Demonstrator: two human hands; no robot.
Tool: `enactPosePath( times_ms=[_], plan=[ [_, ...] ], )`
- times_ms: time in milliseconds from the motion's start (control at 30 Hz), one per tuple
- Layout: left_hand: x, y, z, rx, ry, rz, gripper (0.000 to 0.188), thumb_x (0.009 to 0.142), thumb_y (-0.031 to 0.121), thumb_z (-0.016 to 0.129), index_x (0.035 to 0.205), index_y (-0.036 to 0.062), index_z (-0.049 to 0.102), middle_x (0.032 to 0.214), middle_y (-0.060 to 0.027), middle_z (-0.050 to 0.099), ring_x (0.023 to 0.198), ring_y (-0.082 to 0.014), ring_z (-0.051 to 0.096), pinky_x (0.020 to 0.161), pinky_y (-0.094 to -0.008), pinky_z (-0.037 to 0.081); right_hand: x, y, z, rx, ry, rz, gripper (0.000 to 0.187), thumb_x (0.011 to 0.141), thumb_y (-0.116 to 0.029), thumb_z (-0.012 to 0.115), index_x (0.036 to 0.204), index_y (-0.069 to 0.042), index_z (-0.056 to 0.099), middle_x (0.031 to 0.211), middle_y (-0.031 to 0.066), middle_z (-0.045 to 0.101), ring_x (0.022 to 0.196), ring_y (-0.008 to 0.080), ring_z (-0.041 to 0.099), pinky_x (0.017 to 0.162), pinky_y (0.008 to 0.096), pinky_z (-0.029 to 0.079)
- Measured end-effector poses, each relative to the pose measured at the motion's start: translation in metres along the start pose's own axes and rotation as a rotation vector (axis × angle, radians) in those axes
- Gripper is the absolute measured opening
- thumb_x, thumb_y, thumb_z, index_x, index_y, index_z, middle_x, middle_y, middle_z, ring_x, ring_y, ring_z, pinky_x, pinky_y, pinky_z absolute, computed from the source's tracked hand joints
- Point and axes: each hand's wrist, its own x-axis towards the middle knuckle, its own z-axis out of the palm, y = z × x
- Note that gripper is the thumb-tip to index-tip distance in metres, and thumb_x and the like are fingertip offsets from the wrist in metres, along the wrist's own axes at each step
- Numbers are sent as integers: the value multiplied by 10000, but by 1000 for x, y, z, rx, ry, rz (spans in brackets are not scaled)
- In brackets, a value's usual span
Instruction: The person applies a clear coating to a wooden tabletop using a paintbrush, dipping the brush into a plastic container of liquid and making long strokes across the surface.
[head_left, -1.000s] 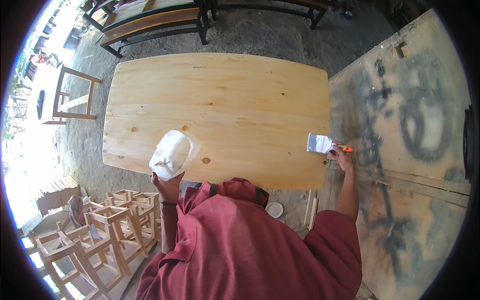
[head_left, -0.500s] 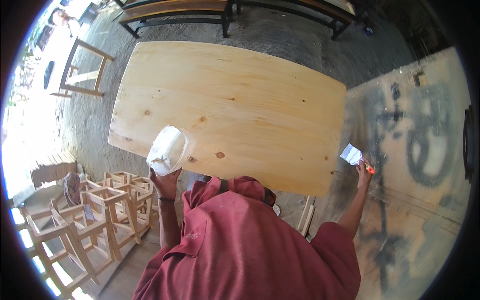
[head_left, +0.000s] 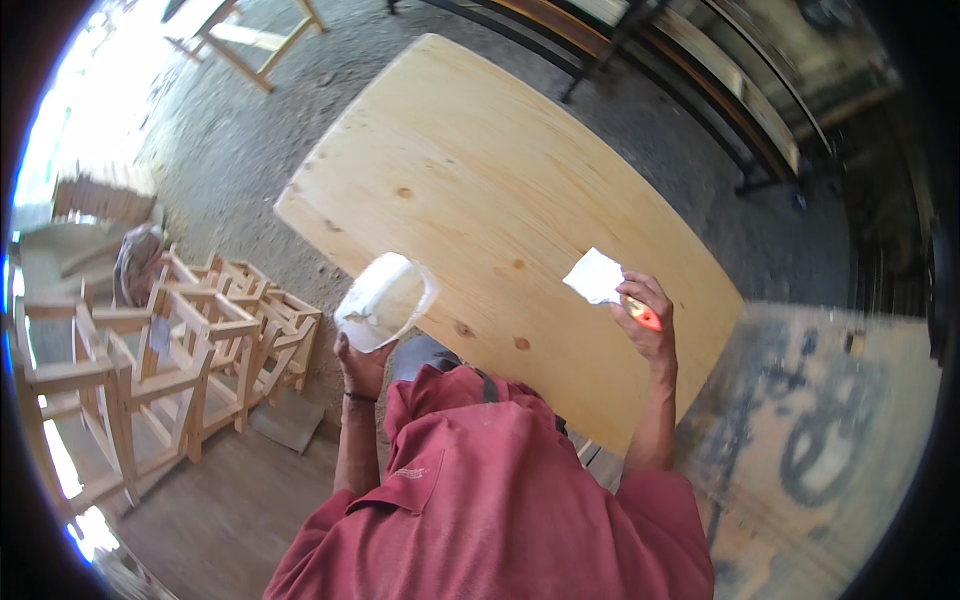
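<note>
My left hand [head_left: 362,370] is closed around the lower side of a white translucent plastic container [head_left: 372,300], its wide mouth tipped toward the tabletop. The container is held by the near left edge of a pale knotty wooden tabletop [head_left: 480,180]. Over the right half of that board, my right hand [head_left: 650,325] grips a flat paintbrush [head_left: 597,277] by its handle, which has an orange-red end. White bristles point up and left. Whether they touch the wood I cannot tell.
Several unfinished wooden stool frames [head_left: 190,345] are stacked at left, with a bundled cloth [head_left: 138,262] beside them. A stained board [head_left: 800,430] lies to the right. Dark-framed benches [head_left: 680,80] stand at the back, and another wooden frame [head_left: 250,50] stands at the far left.
My right hand has brought the paintbrush leftward from beyond the board's right edge to above the tabletop. The view has turned, so the board appears slanted. My left hand still holds the container.
</note>
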Motion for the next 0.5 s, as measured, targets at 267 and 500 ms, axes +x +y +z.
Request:
enactPosePath(
  times_ms=[267, 500],
  plan=[
    [17, 61, -41, -92, 108, 120, 845, 765, 601, 605, 1427, 157, 322, 1449, -93, 359, 1341, -342, 349, 1044, -573, 337, 178, -26, 232, 605, 115, 303, 286, 825, -283, 736, 752, -21, 650, 681, 23, 644, 581, 97, 603, 539, 248, 485],
    [30, 93, -91, -196, 240, 231, 832, 766, 557, 632, 1424, 143, 337, 1436, -90, 386, 1327, -305, 377, 1043, -511, 368, 264, -73, 412, 1150, 138, 677, 295, 836, -292, 723, 1048, -132, 592, 879, 11, 644, 720, 104, 630, 651, 239, 526]
  ],
)
